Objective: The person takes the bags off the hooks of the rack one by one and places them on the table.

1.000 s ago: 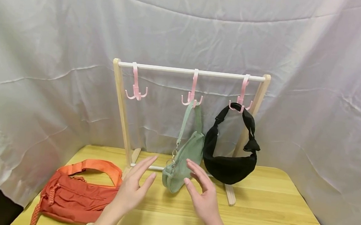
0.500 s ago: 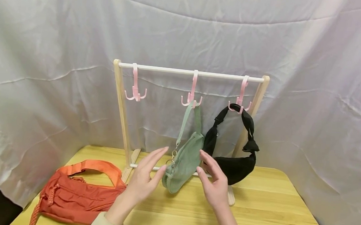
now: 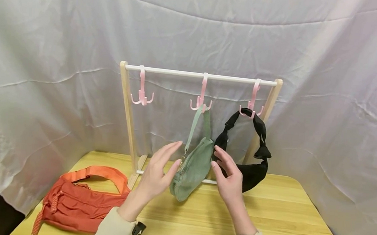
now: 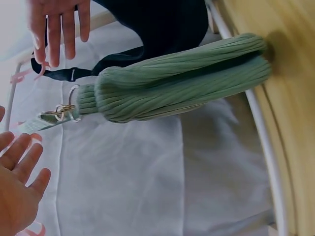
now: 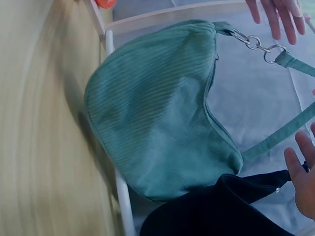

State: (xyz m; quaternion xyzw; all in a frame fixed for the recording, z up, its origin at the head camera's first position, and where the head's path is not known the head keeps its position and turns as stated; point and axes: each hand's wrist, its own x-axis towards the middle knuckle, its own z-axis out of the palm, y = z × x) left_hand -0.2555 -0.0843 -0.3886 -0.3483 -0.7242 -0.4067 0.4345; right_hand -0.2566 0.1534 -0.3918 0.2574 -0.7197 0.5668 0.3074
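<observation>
A green corduroy shoulder bag (image 3: 193, 169) hangs by its strap from the middle pink hook (image 3: 203, 96), its body turned at an angle. My left hand (image 3: 160, 168) is raised at the bag's left, fingers extended near the metal rings (image 4: 63, 112) that join strap and body. On the bag's other side is my right hand (image 3: 229, 178), its fingers loosely bent and overlapping the black bag (image 3: 252, 176) behind in the head view. Both hands hold nothing. In the right wrist view the green bag's broad side (image 5: 157, 113) faces the camera.
The black bag hangs from the right hook (image 3: 254, 97). Nothing hangs on the left hook (image 3: 142, 90). A white bar (image 3: 172, 71) on wooden posts carries the hooks. An orange-red bag (image 3: 82, 205) lies on the wooden table (image 3: 284, 213) at left.
Both hands have moved forward and up toward the green bag, shifting rightward too, and now stand on either side of it. The bags have stayed in place.
</observation>
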